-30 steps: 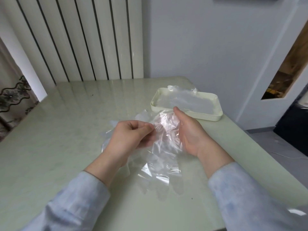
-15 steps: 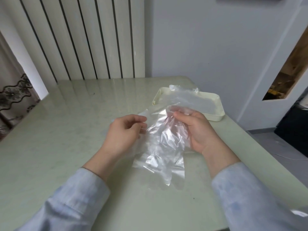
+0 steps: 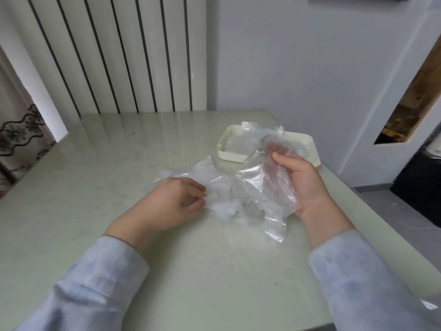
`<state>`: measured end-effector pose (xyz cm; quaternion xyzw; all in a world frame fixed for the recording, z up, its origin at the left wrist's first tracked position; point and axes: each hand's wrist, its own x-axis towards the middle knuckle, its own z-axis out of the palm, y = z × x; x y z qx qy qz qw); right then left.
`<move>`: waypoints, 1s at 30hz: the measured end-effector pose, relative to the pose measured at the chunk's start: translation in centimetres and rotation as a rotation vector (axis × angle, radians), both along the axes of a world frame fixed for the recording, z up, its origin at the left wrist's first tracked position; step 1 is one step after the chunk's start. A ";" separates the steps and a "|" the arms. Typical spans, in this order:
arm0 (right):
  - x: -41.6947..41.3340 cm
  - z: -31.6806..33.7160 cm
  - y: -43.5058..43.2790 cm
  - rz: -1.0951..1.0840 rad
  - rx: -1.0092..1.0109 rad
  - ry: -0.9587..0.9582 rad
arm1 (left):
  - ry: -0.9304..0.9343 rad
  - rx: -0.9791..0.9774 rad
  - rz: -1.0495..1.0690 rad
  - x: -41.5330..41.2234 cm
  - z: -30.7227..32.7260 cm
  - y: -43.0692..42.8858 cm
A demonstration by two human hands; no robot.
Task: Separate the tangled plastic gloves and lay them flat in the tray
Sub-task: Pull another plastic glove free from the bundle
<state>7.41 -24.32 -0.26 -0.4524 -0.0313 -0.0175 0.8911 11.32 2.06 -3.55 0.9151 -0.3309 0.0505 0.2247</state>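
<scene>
The right grip has lifted one glove toward the far-right tray, curled round it. The left grip, lowered, pinches the pile on the surface. Peel slowly, keeping the pile pinned.

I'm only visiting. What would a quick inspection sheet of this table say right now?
Surface: glossy pale green table.
Job's things: cream tray with a laid glove in it; raised glove; crumpled pile on the table.
Clutter: nothing seen.
Hands: right hand holds the raised glove; left hand pinches the pile.
Cables: perhaps a thin cord on the floor, right.
Surroundings: white radiator, lace curtain, grey wall.
</scene>
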 end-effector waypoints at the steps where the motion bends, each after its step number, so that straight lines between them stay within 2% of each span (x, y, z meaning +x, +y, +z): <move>1: 0.1 -0.1 0.0 0.002 -0.004 0.007 | -0.007 -0.058 0.027 0.0 0.1 0.1; 5: 0.1 -0.3 -0.2 0.032 -0.039 0.017 | 0.003 -0.332 0.203 -0.4 0.8 -0.5; 9: -0.8 -0.6 0.1 0.207 -0.071 -0.026 | 0.136 -0.564 0.323 -0.4 1.0 -0.9; 12: -0.5 -1.0 0.4 0.246 -0.183 -0.025 | 0.290 -0.751 0.256 -0.9 1.6 -1.4; 16: 1.2 -2.0 0.6 -0.009 -0.367 0.126 | 0.544 -1.004 0.136 -1.3 2.1 -1.3; 19: 1.5 -2.5 0.8 -0.093 -0.370 0.219 | 0.743 -1.181 0.018 -1.3 2.1 -1.1; 22: 1.3 -2.4 0.9 -0.109 -0.359 0.231 | 0.827 -1.249 -0.025 -1.7 2.8 -1.2; 27: 1.3 -2.4 1.1 -0.096 -0.401 0.265 | 0.785 -1.312 0.005 -1.5 2.8 -1.1; 30: 1.2 -2.5 1.1 -0.091 -0.390 0.275 | 0.696 -1.225 0.127 -1.1 2.5 -1.3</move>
